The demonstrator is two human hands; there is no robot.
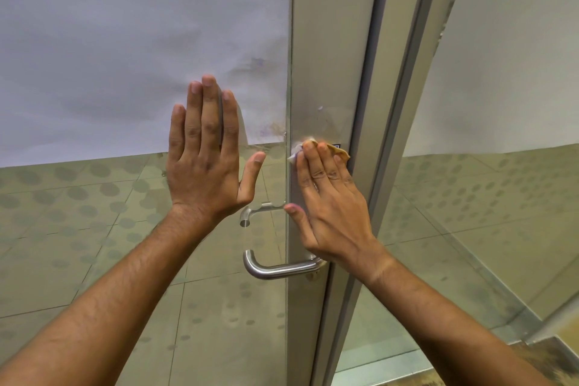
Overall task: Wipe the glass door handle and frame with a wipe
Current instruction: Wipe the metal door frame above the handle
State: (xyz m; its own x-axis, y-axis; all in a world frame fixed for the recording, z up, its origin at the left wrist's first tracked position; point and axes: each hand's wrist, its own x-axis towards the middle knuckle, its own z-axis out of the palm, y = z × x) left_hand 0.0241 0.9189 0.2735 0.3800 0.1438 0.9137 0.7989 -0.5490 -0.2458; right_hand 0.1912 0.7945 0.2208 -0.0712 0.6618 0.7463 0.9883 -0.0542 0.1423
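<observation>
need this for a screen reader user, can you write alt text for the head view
A person's right hand presses a crumpled white wipe against the grey metal door frame, above a curved brushed-steel lever handle. Their left hand lies flat, fingers straight, on the frosted glass door panel.

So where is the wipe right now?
In the head view, the wipe is right of centre, under the right hand's fingertips, pressed on the metal door frame above the handle.
</observation>
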